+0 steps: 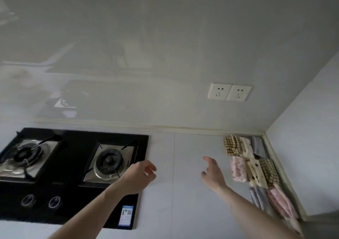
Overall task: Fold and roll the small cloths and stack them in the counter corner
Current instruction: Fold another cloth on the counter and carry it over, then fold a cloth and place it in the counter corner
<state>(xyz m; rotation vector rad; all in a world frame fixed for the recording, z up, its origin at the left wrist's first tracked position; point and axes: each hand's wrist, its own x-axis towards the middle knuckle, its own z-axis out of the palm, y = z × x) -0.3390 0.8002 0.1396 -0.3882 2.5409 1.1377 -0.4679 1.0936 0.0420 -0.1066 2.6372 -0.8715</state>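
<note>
Several folded and rolled small cloths lie along the right wall in the counter corner: a brown checked one (231, 145), a cream patterned one (246, 148), a grey one (257, 145), a pink one (238, 169), a cream dotted one (256, 173) and another checked one (268, 170). Nearer me lie a blue striped cloth (257, 196) and a pink striped one (281, 203). My right hand (212, 174) hovers over the counter just left of the pink cloth, fingers relaxed, holding nothing. My left hand (141, 176) hangs over the hob's right edge with loosely curled fingers and nothing in it.
A black two-burner gas hob (77, 165) fills the left of the white counter (190, 147). Two wall sockets (229, 92) sit above the corner. The right wall (302, 147) bounds the cloths.
</note>
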